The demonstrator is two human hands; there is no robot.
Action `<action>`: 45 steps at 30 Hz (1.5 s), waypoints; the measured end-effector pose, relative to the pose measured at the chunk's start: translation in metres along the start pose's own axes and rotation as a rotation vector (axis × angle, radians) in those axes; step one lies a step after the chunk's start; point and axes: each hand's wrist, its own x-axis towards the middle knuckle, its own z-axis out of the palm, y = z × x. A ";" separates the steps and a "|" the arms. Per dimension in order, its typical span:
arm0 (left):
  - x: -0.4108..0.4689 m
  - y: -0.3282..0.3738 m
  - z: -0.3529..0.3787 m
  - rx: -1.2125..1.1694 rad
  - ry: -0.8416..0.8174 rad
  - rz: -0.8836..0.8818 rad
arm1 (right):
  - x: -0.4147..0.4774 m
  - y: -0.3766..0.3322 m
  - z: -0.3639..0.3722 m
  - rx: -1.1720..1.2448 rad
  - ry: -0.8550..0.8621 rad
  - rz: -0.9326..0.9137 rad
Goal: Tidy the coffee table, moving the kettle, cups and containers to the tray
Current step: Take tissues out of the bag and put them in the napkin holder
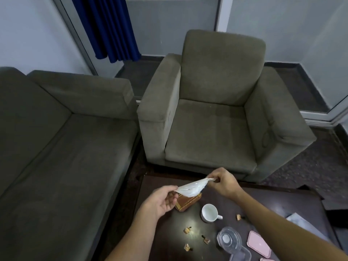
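My left hand (163, 200) and my right hand (224, 183) each pinch one end of a white tissue (190, 188), stretched between them above a brown tissue box (188, 201) at the far left of the dark coffee table (273, 200). A white cup (209, 213) sits on the table just right of the box, handle pointing right. Nearer me lie a clear plastic container (230, 240) and a pink lid (259, 243). No kettle or tray is in view.
Several small brown scraps (187, 230) are scattered on the table around the cup. A grey-green armchair (216, 113) stands beyond the table, a matching sofa (62, 140) to the left. Papers (301, 223) lie at the table's right edge.
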 end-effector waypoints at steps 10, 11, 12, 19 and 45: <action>0.110 -0.060 -0.010 -0.018 0.198 -0.063 | 0.060 0.071 0.073 -0.401 -0.183 -0.042; 0.117 -0.065 -0.012 -0.018 0.209 -0.076 | 0.064 0.075 0.079 -0.426 -0.201 -0.043; 0.125 -0.070 -0.014 -0.018 0.217 -0.086 | 0.069 0.079 0.085 -0.444 -0.215 -0.049; 0.154 -0.088 -0.024 -0.021 0.235 -0.106 | 0.100 0.090 0.107 -0.559 -0.324 -0.154; 0.149 -0.108 -0.040 1.008 0.205 0.648 | 0.100 0.107 0.096 -0.614 -0.289 -0.503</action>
